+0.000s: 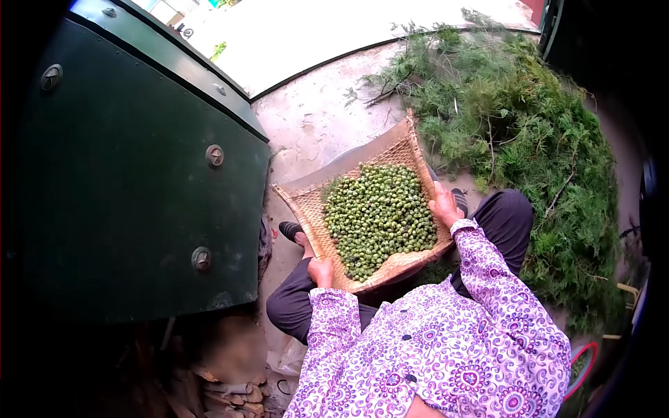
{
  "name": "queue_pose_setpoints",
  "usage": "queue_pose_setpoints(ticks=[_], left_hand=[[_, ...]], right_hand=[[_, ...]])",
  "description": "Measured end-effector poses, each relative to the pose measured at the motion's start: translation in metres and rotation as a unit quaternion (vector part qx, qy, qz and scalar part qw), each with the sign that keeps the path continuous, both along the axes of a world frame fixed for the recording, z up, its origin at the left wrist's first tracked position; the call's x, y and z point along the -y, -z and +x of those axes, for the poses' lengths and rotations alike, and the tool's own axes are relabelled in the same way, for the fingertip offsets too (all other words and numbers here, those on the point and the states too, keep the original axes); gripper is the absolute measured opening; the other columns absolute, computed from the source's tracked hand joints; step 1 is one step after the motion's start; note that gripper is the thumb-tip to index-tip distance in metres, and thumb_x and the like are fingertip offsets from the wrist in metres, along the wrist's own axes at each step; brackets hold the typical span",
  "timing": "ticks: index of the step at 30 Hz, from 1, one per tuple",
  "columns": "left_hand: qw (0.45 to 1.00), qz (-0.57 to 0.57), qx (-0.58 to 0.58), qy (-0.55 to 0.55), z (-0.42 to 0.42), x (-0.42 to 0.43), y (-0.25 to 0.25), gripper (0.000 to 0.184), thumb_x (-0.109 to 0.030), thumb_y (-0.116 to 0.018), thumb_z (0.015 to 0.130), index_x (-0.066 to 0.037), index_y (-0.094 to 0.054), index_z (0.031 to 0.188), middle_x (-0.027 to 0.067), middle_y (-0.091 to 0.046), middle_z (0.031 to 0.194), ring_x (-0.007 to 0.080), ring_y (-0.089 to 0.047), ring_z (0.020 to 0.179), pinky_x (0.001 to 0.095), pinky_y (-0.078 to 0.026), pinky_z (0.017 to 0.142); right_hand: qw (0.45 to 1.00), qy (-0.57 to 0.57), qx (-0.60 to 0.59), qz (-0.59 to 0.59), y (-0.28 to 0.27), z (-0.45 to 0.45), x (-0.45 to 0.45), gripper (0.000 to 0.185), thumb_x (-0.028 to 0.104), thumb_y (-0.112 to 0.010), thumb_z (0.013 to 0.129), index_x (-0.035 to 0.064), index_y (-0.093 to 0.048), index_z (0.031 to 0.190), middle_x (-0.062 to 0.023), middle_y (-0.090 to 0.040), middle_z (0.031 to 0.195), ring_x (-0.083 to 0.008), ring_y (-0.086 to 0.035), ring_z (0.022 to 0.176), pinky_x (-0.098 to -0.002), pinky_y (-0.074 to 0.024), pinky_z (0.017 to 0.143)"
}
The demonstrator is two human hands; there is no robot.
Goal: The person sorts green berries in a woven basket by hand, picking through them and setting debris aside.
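Note:
A woven winnowing basket (pixel 306 209) is held over my lap, its flat lip pointing away from me. Small round green cones or berries (pixel 380 216) lie heaped across its middle, with a few wisps of greenery at the left edge of the heap. My left hand (pixel 321 272) is closed on the basket's left rim near my knee. On the opposite rim, my right hand (pixel 446 204) grips the side with its fingers partly hidden underneath. Part of a rounded container shows beneath the basket, mostly covered by it.
Cut evergreen branches (pixel 516 132) are piled on the floor to the right. A dark green metal door (pixel 146 167) with star studs stands at left. Split firewood (pixel 233 397) lies at lower left. A red-rimmed container (pixel 585 369) sits by my right side.

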State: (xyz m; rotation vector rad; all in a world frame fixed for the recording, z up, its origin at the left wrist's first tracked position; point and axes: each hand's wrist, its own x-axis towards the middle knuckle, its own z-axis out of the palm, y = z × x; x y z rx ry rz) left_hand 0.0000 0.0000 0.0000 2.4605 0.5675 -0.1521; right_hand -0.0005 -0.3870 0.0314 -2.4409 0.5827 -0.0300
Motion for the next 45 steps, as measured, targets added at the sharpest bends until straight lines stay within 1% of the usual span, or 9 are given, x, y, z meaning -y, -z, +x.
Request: queue_pose_setpoints(ticks=[10, 12, 17, 19, 21, 24, 32, 35, 45], left_hand=[[0.994, -0.079, 0.074, -0.017, 0.014, 0.003, -0.039, 0.033, -0.019, -0.06, 0.063, 0.0, -0.063, 0.09, 0.0183, -0.064, 0.08, 0.0303, -0.063, 0.078, 0.0366, -0.047, 0.069], [0.998, -0.047, 0.026, -0.016, 0.02, -0.003, -0.028, 0.059, -0.011, -0.057, 0.064, -0.017, -0.049, 0.122, 0.0138, -0.065, 0.087, 0.0259, -0.063, 0.079, 0.0335, -0.047, 0.071], [1.0, -0.016, -0.017, -0.017, 0.016, -0.002, -0.021, 0.058, -0.011, -0.058, 0.064, -0.017, -0.049, 0.122, 0.0155, -0.063, 0.095, 0.0304, -0.06, 0.09, 0.037, -0.045, 0.077], [0.995, -0.028, 0.099, 0.013, 0.014, -0.003, -0.016, 0.054, -0.019, -0.065, 0.062, -0.009, -0.054, 0.114, 0.0208, -0.062, 0.091, 0.037, -0.059, 0.086, 0.0389, -0.046, 0.075], [1.0, 0.018, 0.024, 0.001, 0.012, -0.003, -0.015, 0.059, -0.02, -0.066, 0.062, -0.002, -0.048, 0.116, 0.0224, -0.06, 0.097, 0.0375, -0.057, 0.089, 0.0399, -0.045, 0.079], [0.995, -0.012, 0.103, 0.006, 0.007, -0.003, -0.022, 0.058, -0.024, -0.067, 0.064, 0.002, -0.049, 0.112, 0.0223, -0.055, 0.104, 0.0351, -0.052, 0.099, 0.0397, -0.04, 0.087], [0.964, 0.021, 0.256, 0.066, 0.01, -0.021, -0.098, 0.055, -0.025, -0.065, 0.068, 0.003, -0.05, 0.113, 0.0224, -0.054, 0.105, 0.034, -0.053, 0.094, 0.0381, -0.041, 0.086], [0.954, 0.042, 0.294, 0.044, 0.009, -0.025, -0.149, 0.053, -0.021, -0.066, 0.068, 0.003, -0.051, 0.113, 0.0179, -0.054, 0.101, 0.0246, -0.054, 0.082, 0.033, -0.045, 0.078], [0.914, -0.075, 0.393, 0.067, 0.027, -0.017, -0.227, 0.042, -0.013, -0.066, 0.074, 0.001, -0.052, 0.112, 0.0141, -0.054, 0.107, 0.0205, -0.056, 0.085, 0.032, -0.047, 0.075]], right_hand=[[0.998, 0.013, 0.042, 0.046, 0.019, 0.019, -0.014, 0.045, 0.008, -0.053, 0.066, 0.0071, -0.044, 0.11, -0.0254, -0.058, 0.082, -0.0438, -0.054, 0.078, -0.0492, -0.043, 0.072], [0.998, 0.005, 0.034, 0.049, 0.024, 0.02, -0.015, 0.046, 0.008, -0.054, 0.066, 0.0075, -0.042, 0.111, -0.0253, -0.058, 0.084, -0.0437, -0.055, 0.079, -0.0492, -0.0431, 0.072], [0.999, 0.009, -0.011, 0.049, 0.02, 0.016, -0.012, 0.053, 0.009, -0.057, 0.069, 0.0081, -0.037, 0.118, -0.0255, -0.058, 0.089, -0.0429, -0.054, 0.083, -0.0476, -0.043, 0.075], [0.998, 0.017, 0.03, 0.052, 0.011, 0.013, -0.017, 0.045, 0.011, -0.057, 0.069, 0.0088, -0.037, 0.11, -0.0276, -0.057, 0.087, -0.0453, -0.054, 0.082, -0.0509, -0.0423, 0.073], [0.997, 0.015, 0.02, 0.075, 0.005, 0.007, -0.018, 0.053, 0.014, -0.058, 0.069, 0.0082, -0.036, 0.117, -0.0284, -0.055, 0.096, -0.0441, -0.053, 0.089, -0.0493, -0.0417, 0.078], [0.993, 0.034, 0.098, 0.054, -0.006, -0.003, -0.02, 0.061, 0.013, -0.061, 0.068, 0.0053, -0.035, 0.123, -0.0235, -0.053, 0.104, -0.0405, -0.051, 0.095, -0.0457, -0.042, 0.081], [0.966, 0.058, 0.252, -0.016, -0.023, -0.016, -0.012, 0.049, 0.013, -0.061, 0.067, 0.0022, -0.046, 0.112, -0.0199, -0.053, 0.102, -0.036, -0.05, 0.094, -0.0427, -0.0415, 0.081], [0.967, 0.047, 0.251, 0.003, -0.036, -0.028, -0.015, 0.044, 0.013, -0.061, 0.067, 0.002, -0.048, 0.107, -0.0202, -0.053, 0.1, -0.0362, -0.051, 0.093, -0.0429, -0.0418, 0.08], [0.986, -0.027, 0.162, 0.002, -0.033, -0.036, -0.027, 0.045, 0.016, -0.061, 0.068, 0.0028, -0.05, 0.11, -0.0229, -0.053, 0.099, -0.0369, -0.052, 0.095, -0.0438, -0.0423, 0.083]])
